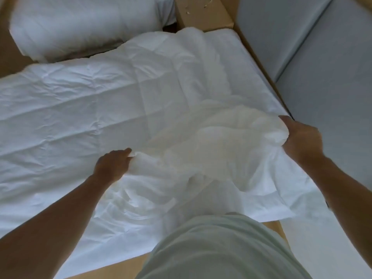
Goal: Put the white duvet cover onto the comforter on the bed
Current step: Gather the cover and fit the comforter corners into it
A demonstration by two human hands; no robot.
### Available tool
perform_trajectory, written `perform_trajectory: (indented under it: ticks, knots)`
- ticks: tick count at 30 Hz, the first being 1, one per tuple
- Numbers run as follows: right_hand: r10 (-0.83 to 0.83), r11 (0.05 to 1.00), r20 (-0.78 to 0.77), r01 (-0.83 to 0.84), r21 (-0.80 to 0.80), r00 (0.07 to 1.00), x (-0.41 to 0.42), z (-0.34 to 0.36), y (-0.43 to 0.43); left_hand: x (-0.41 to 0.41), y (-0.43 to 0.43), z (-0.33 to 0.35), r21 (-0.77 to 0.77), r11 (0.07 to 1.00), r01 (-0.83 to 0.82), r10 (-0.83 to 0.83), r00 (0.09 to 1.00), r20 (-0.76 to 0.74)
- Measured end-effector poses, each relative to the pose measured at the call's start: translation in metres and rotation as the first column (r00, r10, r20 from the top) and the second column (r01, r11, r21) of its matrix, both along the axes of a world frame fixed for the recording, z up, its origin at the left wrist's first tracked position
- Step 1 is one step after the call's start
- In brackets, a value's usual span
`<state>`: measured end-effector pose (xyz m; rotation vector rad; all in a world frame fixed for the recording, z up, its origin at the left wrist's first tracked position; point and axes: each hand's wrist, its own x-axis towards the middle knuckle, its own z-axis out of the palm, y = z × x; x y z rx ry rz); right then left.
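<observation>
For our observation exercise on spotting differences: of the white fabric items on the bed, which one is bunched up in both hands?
The cream-tinted bunched fabric, gripped by the left hand and right hand. The flat white creased sheet and plump white pillow lie untouched.

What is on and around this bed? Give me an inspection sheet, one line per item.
Surface: bed, almost wholly covered in white bedding; tan frame shows at the edges.
Job's things: white duvet cover spread flat and wrinkled; creamier comforter bunched at the near right corner, whether inside the cover cannot be told.
Clutter: pillow at far left; cardboard box beside it.
Grippers: left hand pinching the fabric, fingers closed; right hand gripping the bunched corner.
Cables: nothing seen.
Surroundings: grey padded panels along the right side; the person's pale green shirt at bottom.
</observation>
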<state>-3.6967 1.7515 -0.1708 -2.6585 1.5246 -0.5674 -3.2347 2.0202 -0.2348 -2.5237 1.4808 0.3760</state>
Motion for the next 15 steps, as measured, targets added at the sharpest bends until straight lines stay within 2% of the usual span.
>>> perform_trajectory:
  ticks: [3, 5, 7, 8, 9, 10, 11, 12, 13, 15]
  knots:
    - [0.019, 0.999, -0.027, -0.019, 0.026, 0.999, -0.016, 0.003, -0.014, 0.014, 0.050, -0.009, 0.163, 0.951, -0.264, 0.242, 0.960, 0.144]
    - [0.023, 0.992, -0.019, -0.020, 0.125, 1.000, -0.010, 0.007, -0.017, 0.001, 0.046, -0.009, 0.247, 0.912, -0.328, 0.309, 0.944, 0.113]
    - [0.068, 0.987, 0.047, -0.074, 0.143, 0.997, 0.002, 0.011, -0.022, -0.028, 0.015, 0.000, 0.253, 0.925, -0.284, 0.295, 0.956, -0.004]
    - [0.095, 0.987, 0.076, -0.104, 0.123, 0.993, 0.008, 0.014, -0.024, -0.047, -0.005, 0.007, 0.179, 0.959, -0.219, 0.243, 0.962, -0.127]
    - [0.121, 0.987, 0.099, -0.131, 0.098, 0.988, 0.013, 0.017, -0.027, -0.071, -0.025, 0.017, 0.043, 0.987, -0.154, 0.160, 0.944, -0.290]
    - [0.139, 0.986, 0.118, -0.148, 0.076, 0.983, 0.016, 0.019, -0.030, -0.098, -0.045, 0.029, -0.100, 0.990, -0.102, 0.049, 0.898, -0.437]
    - [0.143, 0.987, 0.131, -0.151, 0.057, 0.981, 0.019, 0.022, -0.032, -0.127, -0.065, 0.040, -0.214, 0.976, -0.052, -0.068, 0.854, -0.516]
    - [0.143, 0.988, 0.142, -0.149, 0.036, 0.980, 0.021, 0.025, -0.033, -0.156, -0.082, 0.048, -0.297, 0.954, 0.023, -0.179, 0.842, -0.509]
    - [0.148, 0.988, 0.152, -0.152, 0.012, 0.977, 0.024, 0.026, -0.033, -0.181, -0.097, 0.052, -0.357, 0.927, 0.114, -0.272, 0.860, -0.431]
    - [0.176, 0.984, 0.162, -0.174, -0.027, 0.971, 0.027, 0.030, -0.033, -0.214, -0.122, 0.053, -0.394, 0.898, 0.196, -0.316, 0.911, -0.265]
